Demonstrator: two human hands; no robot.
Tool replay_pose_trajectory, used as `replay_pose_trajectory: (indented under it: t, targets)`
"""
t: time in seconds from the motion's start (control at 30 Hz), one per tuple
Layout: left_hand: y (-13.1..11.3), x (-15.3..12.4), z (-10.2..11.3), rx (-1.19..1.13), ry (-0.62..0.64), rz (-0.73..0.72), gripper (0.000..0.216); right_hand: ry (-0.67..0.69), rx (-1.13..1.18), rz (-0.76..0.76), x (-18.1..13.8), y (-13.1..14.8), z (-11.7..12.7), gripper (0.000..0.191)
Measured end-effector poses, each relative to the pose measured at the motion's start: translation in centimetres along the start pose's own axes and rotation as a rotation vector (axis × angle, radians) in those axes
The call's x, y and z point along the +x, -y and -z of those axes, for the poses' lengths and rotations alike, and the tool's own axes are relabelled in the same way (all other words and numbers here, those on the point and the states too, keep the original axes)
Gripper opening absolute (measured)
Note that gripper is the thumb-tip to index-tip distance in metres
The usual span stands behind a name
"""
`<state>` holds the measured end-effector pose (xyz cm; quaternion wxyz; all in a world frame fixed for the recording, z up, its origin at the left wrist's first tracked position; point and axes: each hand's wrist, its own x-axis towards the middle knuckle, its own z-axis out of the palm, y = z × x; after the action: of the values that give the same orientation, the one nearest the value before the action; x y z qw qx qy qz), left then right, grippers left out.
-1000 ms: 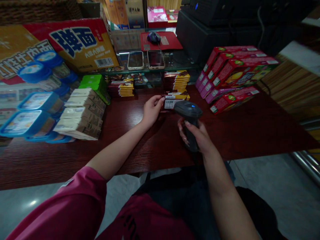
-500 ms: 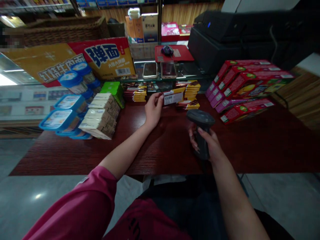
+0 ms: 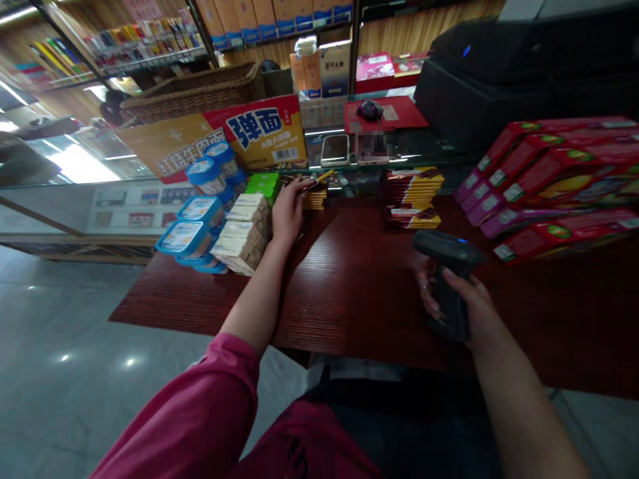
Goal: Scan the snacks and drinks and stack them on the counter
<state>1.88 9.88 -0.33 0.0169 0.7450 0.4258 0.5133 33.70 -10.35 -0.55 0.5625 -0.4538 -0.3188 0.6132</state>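
My left hand (image 3: 287, 211) pinches a thin yellow-edged packet (image 3: 326, 177) in its fingers, long axis running rightward from my grip, just above the left stack (image 3: 316, 200) (whether they touch, I cannot tell). My right hand (image 3: 469, 303), well apart, has its fingers wrapped around the scanner (image 3: 446, 247) over the bench (image 3: 349, 293), nearer the right stack (image 3: 413, 189).

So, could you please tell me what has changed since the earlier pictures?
The left hand has carried the yellow-edged packet leftward, from beside the right packet stack to over the left packet stack, still holding it. The scanner is now farther from that packet. The right hand still grips the scanner; the red boxes and large carton stayed put.
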Motion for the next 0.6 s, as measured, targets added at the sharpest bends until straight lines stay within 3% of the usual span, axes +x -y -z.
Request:
replay_pose_trajectory:
  t: [0.27, 0.47, 0.6]
  targets:
    - [1.0, -0.5, 0.6, 0.330, -0.008, 0.076, 0.036, -0.071, -0.012, -0.014, -0.1, 0.3, -0.3, 0.034]
    - [1.3, -0.4, -0.7, 0.441, 0.118, 0.190, 0.054, -0.058, -0.014, -0.012, 0.2, 0.1, 0.1, 0.038]
    - [0.6, -0.4, -1.5, 0.455, 0.134, 0.185, 0.063, -0.060, -0.020, 0.001, 0.2, 0.1, -0.1, 0.041]
